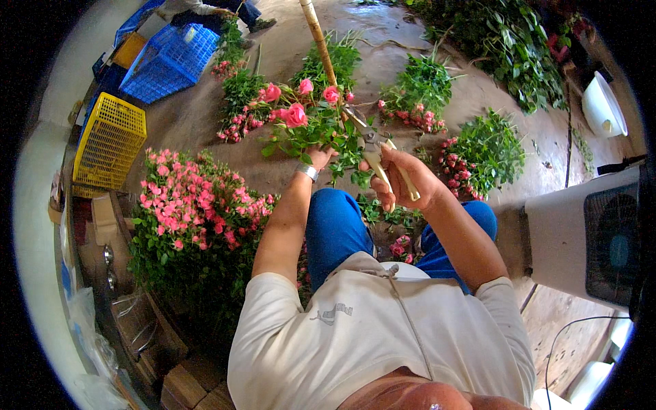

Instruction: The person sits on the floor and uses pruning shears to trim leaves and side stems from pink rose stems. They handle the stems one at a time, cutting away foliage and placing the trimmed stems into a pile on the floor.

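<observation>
My left hand (pixel 320 156), with a silver watch on the wrist, is closed around the leafy stems of a spray of pink roses (pixel 294 115); its fingers are partly hidden by leaves. In my right hand (pixel 413 175) is a pair of pruning shears (pixel 371 138) with cream handles, gripped with the handles spread. The metal blades point up and left, close to the rose leaves on the right side of the spray. Whether they touch a stem I cannot tell. Below my hands, more cut roses (pixel 400 247) lie on the floor between my knees.
A bamboo pole (pixel 318 42) rises beyond the roses. Several rose bunches (pixel 417 89) lie ahead; a big pink rose heap (pixel 195 198) stands left. Yellow (pixel 109 140) and blue crates (pixel 171 60) line the left; a grey-white appliance (pixel 564 236) stands right. Another person's leg (pixel 246 12) shows far left.
</observation>
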### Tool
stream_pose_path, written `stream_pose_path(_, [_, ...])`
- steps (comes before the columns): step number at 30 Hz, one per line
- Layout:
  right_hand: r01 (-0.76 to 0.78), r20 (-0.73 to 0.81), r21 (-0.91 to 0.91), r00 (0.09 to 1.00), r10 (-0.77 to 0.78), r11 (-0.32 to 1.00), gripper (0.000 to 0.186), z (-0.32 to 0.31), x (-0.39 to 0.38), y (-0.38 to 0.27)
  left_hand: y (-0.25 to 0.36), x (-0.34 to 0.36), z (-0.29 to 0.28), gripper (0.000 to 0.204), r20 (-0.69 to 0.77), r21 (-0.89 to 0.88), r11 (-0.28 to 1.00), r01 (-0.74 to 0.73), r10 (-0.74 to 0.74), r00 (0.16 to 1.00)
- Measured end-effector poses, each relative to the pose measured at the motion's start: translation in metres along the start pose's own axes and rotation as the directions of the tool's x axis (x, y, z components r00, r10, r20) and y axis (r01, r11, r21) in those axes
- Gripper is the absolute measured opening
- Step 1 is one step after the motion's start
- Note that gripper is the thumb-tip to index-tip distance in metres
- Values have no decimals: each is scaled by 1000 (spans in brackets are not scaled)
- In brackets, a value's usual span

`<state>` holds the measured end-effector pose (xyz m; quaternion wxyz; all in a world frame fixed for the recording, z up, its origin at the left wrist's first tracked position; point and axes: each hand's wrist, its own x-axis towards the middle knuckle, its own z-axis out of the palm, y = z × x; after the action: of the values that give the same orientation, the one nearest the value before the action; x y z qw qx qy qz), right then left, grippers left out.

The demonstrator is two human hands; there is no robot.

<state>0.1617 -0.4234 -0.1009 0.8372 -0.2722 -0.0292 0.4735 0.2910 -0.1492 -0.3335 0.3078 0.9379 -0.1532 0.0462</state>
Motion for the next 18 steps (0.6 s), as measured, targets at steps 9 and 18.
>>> stream_pose_path(9, [-14, 57, 52, 998, 11, 999, 48, -11, 13, -1, -39, -5, 21, 35, 347, -204, 900, 386, -302, 888])
stream_pose_path(18, [-67, -71, -101, 996, 60, 993, 50, 4, 5, 7, 9, 6, 10, 34, 324, 133, 988, 80, -119, 938])
